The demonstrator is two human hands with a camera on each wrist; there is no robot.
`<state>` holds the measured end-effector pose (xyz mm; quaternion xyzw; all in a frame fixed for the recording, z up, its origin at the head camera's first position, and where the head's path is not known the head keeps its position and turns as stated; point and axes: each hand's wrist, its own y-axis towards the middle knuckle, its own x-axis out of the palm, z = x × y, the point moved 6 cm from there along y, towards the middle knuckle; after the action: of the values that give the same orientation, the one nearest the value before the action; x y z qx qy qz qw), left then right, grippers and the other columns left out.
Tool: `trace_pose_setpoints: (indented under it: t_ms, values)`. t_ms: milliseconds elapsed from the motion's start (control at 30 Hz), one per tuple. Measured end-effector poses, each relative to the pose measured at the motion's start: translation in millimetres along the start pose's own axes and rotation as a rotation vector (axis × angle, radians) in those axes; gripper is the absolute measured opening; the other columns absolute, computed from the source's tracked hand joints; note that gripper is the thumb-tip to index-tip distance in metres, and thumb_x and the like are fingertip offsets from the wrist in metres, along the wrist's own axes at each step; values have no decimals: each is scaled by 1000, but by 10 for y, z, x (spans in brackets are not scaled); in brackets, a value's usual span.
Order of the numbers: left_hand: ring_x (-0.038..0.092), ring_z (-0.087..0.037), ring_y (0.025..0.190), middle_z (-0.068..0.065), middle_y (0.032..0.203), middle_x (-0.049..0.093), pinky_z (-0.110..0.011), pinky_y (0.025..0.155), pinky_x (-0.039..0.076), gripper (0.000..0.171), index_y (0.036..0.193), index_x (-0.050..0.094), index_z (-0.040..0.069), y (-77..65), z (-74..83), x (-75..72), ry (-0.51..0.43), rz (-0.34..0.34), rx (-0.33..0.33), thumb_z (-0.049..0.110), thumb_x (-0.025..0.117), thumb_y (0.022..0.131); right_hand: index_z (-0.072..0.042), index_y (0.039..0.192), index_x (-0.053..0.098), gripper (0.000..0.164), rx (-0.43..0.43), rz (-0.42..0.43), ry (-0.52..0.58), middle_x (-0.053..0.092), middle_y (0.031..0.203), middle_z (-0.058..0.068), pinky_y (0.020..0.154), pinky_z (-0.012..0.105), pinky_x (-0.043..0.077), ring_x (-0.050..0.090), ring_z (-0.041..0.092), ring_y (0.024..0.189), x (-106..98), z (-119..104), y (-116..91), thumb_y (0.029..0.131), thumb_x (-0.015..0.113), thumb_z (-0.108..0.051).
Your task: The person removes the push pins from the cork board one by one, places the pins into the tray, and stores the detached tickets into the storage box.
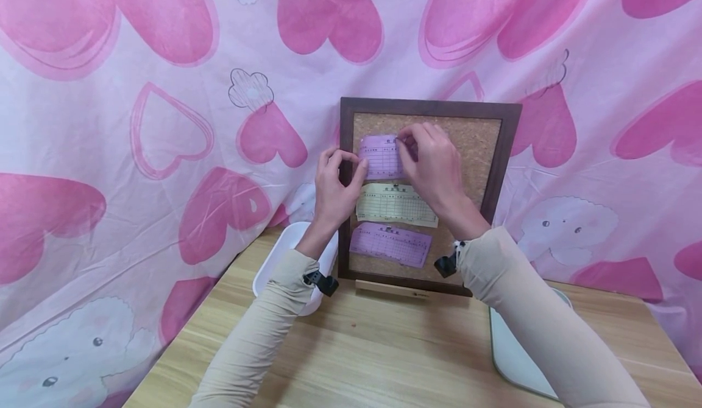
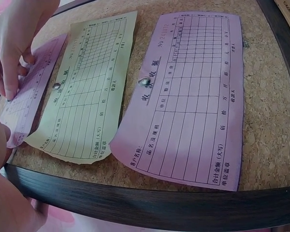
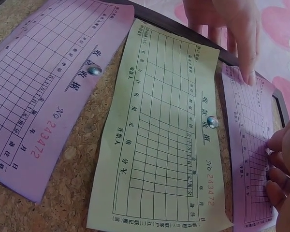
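A purple receipt slip (image 1: pixel 378 158) lies at the top left of the cork board (image 1: pixel 477 152). My left hand (image 1: pixel 336 186) holds its left edge against the board with the thumb, other fingers around the board's dark frame. My right hand (image 1: pixel 436 164) is at the slip's upper middle, thumb and index fingertips pinching a small dark pushpin mostly hidden by the fingers. Below, a yellow receipt slip (image 1: pixel 392 204) and a second purple slip (image 1: pixel 389 245) each hang from a shiny round pushpin; one pushpin (image 3: pixel 212 122) shows clearly in the right wrist view.
The framed board stands on a wooden table (image 1: pixel 378 347), a wooden ledge (image 1: pixel 390 289) at its foot. Left of it sits a white tray (image 1: pixel 269 268), partly behind my left arm. A pale green-rimmed tray (image 1: pixel 515 353) lies under my right forearm. A heart-patterned curtain (image 1: pixel 181 225) hangs behind.
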<state>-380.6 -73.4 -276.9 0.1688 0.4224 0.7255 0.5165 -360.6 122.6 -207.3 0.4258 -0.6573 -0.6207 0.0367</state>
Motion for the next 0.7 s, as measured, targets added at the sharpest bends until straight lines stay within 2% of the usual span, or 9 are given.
trace_pose_setpoints:
  t_ms: [167,400,700]
  values:
    - [53,-28,140,-18,137,61,-44,123,40,26,106,73,6,-1,-26,11,7,-22,-12,30,78,99,-4,111,75,15,-6,0,-9,75,102,13,79,44,58,65,29,92,10,-1,-6,101,75,-15]
    - [51,-28,143,-18,136,62,-45,124,39,31,107,73,5,-4,-39,26,30,-47,-6,34,78,98,-5,110,76,14,-12,0,-18,74,99,11,77,43,56,64,28,91,18,-3,-17,101,75,-16]
    - [49,-28,147,-18,142,60,-47,125,38,29,103,76,6,-24,-49,29,38,-66,-22,35,78,98,-4,111,77,18,-17,-15,-28,75,98,12,77,43,55,63,28,91,23,-5,-23,103,74,-19]
